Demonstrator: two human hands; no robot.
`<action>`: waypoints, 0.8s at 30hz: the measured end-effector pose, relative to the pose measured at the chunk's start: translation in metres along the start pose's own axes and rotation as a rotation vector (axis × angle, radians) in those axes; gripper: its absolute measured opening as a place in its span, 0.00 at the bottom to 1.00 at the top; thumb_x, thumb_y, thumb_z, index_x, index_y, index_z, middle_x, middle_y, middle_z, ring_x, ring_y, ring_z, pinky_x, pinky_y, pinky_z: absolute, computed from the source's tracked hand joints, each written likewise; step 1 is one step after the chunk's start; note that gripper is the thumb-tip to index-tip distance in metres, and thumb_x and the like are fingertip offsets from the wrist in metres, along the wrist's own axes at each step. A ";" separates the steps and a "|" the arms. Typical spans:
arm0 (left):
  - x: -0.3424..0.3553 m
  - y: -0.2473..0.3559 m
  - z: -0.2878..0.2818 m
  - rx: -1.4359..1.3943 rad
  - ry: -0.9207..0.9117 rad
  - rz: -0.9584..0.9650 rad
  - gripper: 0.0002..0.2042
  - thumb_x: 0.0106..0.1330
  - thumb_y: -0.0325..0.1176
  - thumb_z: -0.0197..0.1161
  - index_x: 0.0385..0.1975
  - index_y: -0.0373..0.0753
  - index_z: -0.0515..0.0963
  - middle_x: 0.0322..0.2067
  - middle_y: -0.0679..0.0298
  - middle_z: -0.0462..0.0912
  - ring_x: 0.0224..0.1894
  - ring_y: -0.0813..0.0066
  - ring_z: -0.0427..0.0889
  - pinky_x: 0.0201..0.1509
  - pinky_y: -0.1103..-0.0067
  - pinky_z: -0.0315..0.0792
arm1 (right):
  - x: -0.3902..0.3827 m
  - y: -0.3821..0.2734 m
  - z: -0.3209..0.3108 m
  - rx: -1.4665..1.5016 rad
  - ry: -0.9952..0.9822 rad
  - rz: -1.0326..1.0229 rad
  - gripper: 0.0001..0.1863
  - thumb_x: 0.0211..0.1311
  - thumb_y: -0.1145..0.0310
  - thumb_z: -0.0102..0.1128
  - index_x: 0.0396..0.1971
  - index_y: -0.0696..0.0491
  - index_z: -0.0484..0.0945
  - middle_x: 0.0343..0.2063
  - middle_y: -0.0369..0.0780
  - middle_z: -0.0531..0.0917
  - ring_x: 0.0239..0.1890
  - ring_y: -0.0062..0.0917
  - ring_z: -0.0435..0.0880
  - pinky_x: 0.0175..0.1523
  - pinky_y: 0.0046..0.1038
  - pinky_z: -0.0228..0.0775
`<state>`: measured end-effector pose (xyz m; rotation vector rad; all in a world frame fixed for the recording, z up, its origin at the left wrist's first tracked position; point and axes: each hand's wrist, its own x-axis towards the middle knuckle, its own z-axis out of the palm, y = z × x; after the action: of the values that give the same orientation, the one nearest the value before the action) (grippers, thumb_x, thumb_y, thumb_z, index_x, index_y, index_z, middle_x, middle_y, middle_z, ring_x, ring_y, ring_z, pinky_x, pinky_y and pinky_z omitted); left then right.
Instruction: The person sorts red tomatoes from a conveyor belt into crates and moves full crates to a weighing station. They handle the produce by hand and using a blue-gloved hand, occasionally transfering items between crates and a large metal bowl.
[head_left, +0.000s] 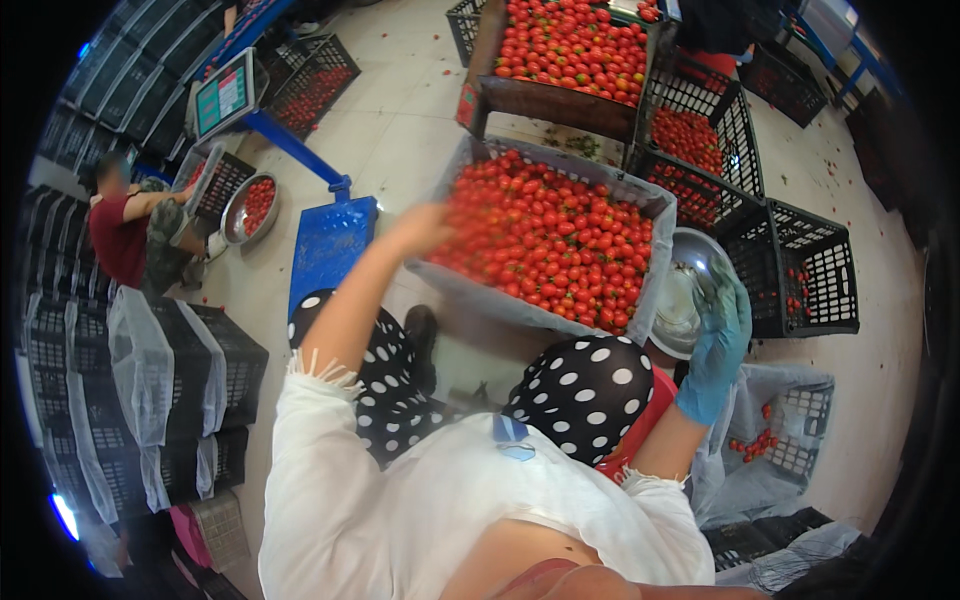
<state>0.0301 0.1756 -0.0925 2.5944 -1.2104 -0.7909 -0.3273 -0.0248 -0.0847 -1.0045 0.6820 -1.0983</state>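
Observation:
My left hand (pixel 425 225), bare and smeared by motion, is at the left edge of a plastic-lined crate (pixel 655 260) heaped with red cherry tomatoes (pixel 560 245). Blurred tomatoes lie beside it, and its fingers are unclear. My right hand (pixel 722 315), in a blue glove with dark-stained fingertips, is raised over the right rim of a steel bowl (pixel 676 318) beside the crate. Its fingers are extended and slightly bent, with no held thing visible.
A wooden-sided bin of tomatoes (pixel 570 55) and black crates (pixel 790 240) stand ahead and right. A lined crate (pixel 770 440) is lower right. A blue scale (pixel 330 250) is left, near a seated co-worker (pixel 120 230) with a tomato bowl (pixel 250 205). Covered crates (pixel 140 370) are stacked left.

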 end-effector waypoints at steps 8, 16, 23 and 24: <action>0.003 -0.149 0.030 -0.222 0.204 -0.114 0.22 0.49 0.33 0.63 0.45 0.28 0.73 0.39 0.47 0.79 0.42 0.62 0.79 0.45 0.74 0.72 | -0.043 0.034 0.149 -0.466 -0.513 -0.100 0.13 0.57 0.74 0.55 0.43 0.58 0.74 0.39 0.39 0.79 0.42 0.21 0.77 0.49 0.22 0.68; 0.049 -0.153 0.083 -0.386 0.050 -0.204 0.23 0.49 0.32 0.61 0.47 0.29 0.72 0.41 0.48 0.78 0.43 0.59 0.78 0.47 0.74 0.71 | -0.108 0.232 0.210 -1.375 -0.781 -0.394 0.15 0.49 0.66 0.59 0.39 0.51 0.75 0.52 0.44 0.68 0.55 0.41 0.66 0.56 0.51 0.55; 0.054 -0.153 0.061 -0.482 0.483 -0.028 0.19 0.50 0.32 0.60 0.44 0.33 0.74 0.40 0.49 0.78 0.43 0.58 0.78 0.47 0.71 0.71 | -0.066 0.289 0.296 -1.549 -0.739 -0.390 0.15 0.52 0.66 0.54 0.42 0.49 0.74 0.61 0.43 0.57 0.64 0.42 0.52 0.62 0.60 0.33; 0.054 -0.148 0.053 -0.536 0.482 -0.017 0.19 0.51 0.32 0.60 0.43 0.32 0.74 0.39 0.49 0.78 0.43 0.58 0.78 0.47 0.71 0.71 | -0.059 0.304 0.299 -1.593 -0.673 -0.391 0.14 0.52 0.66 0.54 0.41 0.49 0.75 0.61 0.43 0.56 0.64 0.41 0.50 0.62 0.59 0.30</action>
<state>0.1281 0.2357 -0.2128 2.1685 -0.7153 -0.3791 0.0286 0.1605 -0.2393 -2.7817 0.7447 -0.2415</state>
